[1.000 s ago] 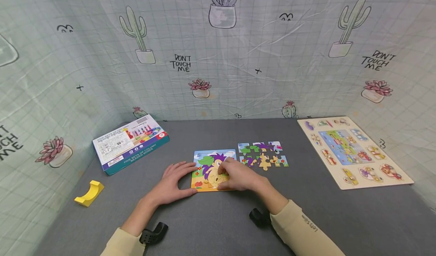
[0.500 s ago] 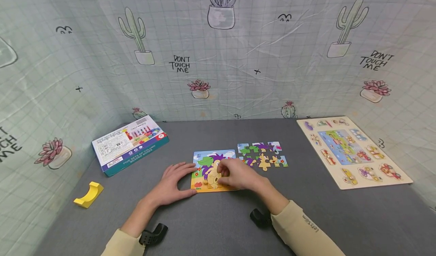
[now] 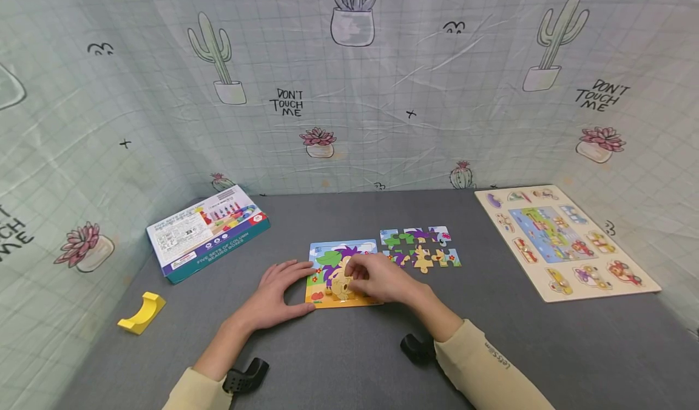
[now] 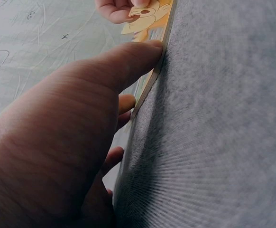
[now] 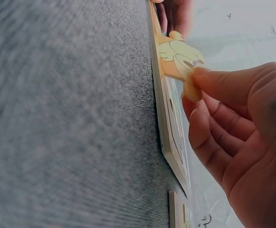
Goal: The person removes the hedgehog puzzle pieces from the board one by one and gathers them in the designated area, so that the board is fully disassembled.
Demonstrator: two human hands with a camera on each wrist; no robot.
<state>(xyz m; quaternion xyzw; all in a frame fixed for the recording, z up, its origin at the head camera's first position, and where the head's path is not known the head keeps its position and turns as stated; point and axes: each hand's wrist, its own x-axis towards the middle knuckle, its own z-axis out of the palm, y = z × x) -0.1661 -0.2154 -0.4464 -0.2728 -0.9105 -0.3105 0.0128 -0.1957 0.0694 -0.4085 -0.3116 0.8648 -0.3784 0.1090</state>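
In the head view a puzzle board (image 3: 326,304) with a purple-haired, cream-coloured cartoon animal lies flat on the grey table. My right hand (image 3: 384,278) pinches a cream-and-orange jigsaw piece (image 5: 181,56) between thumb and fingers. That piece tilts up off the board, its far end near or touching the surface; exact contact cannot be told. My left hand (image 3: 274,298) lies at the board's left edge, fingers spread, with the thumb (image 4: 142,53) touching the lower left edge. Part of the board is hidden behind the right hand.
Several loose jigsaw pieces (image 3: 422,258) lie in two rows right of the board. A wooden picture-puzzle board (image 3: 537,282) stands farther right. At left are a teal-sided box (image 3: 218,249) and a yellow curved block (image 3: 144,314). A patterned curtain (image 3: 371,125) encloses the table.
My right hand has shifted slightly left, its thumb has risen from the board's lower edge, and the pinched jigsaw piece looks more raised. The left hand has stayed in place.
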